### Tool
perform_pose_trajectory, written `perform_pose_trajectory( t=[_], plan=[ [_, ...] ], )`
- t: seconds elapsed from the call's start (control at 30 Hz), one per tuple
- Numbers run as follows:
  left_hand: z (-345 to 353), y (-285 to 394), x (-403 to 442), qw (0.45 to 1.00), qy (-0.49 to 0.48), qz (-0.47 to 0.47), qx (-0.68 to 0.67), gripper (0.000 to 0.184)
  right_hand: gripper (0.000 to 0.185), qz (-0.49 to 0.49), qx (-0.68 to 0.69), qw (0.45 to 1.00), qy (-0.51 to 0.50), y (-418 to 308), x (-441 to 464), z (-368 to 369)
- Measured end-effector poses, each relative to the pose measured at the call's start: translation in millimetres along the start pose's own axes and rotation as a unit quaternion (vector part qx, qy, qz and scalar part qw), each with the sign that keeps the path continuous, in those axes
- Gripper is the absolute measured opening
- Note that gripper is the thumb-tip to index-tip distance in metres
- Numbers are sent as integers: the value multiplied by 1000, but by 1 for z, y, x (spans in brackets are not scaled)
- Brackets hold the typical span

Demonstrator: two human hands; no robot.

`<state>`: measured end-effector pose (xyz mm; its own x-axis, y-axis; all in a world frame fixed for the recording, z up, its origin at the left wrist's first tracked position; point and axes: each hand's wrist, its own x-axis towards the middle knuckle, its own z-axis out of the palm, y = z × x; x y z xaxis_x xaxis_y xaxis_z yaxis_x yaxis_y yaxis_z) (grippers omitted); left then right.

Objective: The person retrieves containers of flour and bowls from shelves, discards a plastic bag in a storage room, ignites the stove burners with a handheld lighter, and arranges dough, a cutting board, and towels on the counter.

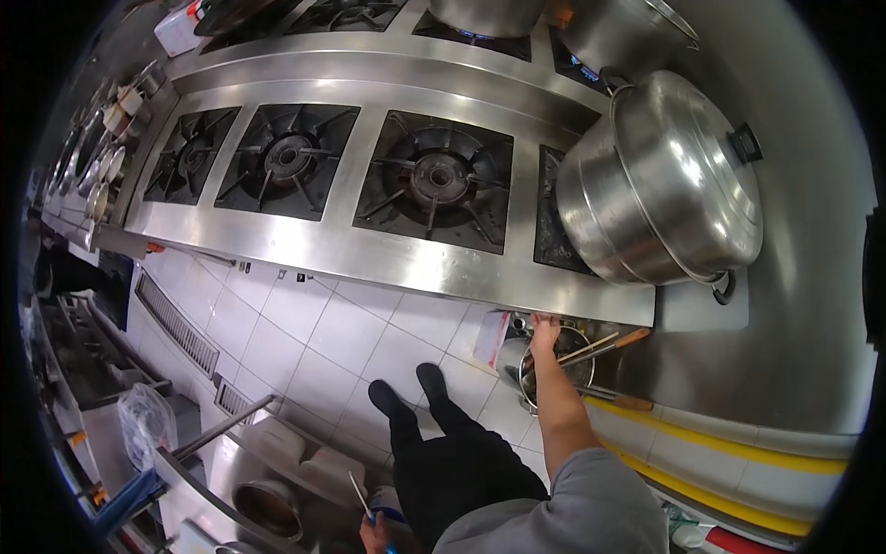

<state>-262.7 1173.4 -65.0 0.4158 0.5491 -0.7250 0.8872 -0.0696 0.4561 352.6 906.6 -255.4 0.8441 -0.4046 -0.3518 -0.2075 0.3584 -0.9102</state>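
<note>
My right hand (545, 334) reaches to the front edge of the steel stove (443, 272), above a round metal pot (583, 367) that holds long-handled utensils. Its fingertips are partly hidden at the edge, and what they touch there is too small to tell. Low in the view, my left hand (374, 533) is closed around a thin, light-coloured stick-like tool (361, 496) with a blue part near the fingers. A big lidded steel pot (646, 185) stands on the right end of the stove.
Open burners (437, 177) line the stove, and blue flames burn under pots at the back. Behind me is a steel counter with a round container (268, 508). A floor drain (175, 319) lies left of my feet. Another person's dark-clothed leg (74, 270) shows at the far left.
</note>
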Motion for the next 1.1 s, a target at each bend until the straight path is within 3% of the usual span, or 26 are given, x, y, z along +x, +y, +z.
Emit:
perform_pose_trajectory(
  t=[0.3,0.43,0.5,0.53,0.6,0.63,0.73,0.83,0.93,1.0,1.07,1.1],
  plan=[
    [14,-77,-20,999,-28,-21,41,57,37,77,-26,996,-22,-20,-5,2],
    [39,-82,13,989,64,-130,-38,47,35,77,-105,991,-23,-15,2,-5],
    [47,-91,24,986,124,-34,-102,35,34,90,-116,989,-19,-28,-7,5],
    [46,-93,23,987,123,-36,-101,35,33,100,-127,987,-15,-37,-13,10],
    [40,-74,30,987,58,-113,-101,44,32,110,-129,985,-26,-37,-10,7],
    [21,-23,19,982,39,-120,-138,40,33,118,-137,983,-24,-43,-13,9],
    [20,-6,14,963,56,-126,-231,37,34,123,-148,981,-25,-49,-14,12],
    [22,-17,13,980,53,-103,-161,36,36,125,-151,980,-29,-48,-11,11],
    [39,-56,10,966,54,-133,-215,38,35,131,-151,980,2,-48,-20,24],
    [50,-88,13,995,78,-16,-65,41,32,104,-132,984,-50,-19,-13,14],
    [40,-54,3,983,18,-141,-115,44,35,145,-155,974,-72,-2,-33,18],
    [38,-43,1,991,44,-98,-83,42,39,152,-211,960,-107,-5,-58,31]
  ],
)
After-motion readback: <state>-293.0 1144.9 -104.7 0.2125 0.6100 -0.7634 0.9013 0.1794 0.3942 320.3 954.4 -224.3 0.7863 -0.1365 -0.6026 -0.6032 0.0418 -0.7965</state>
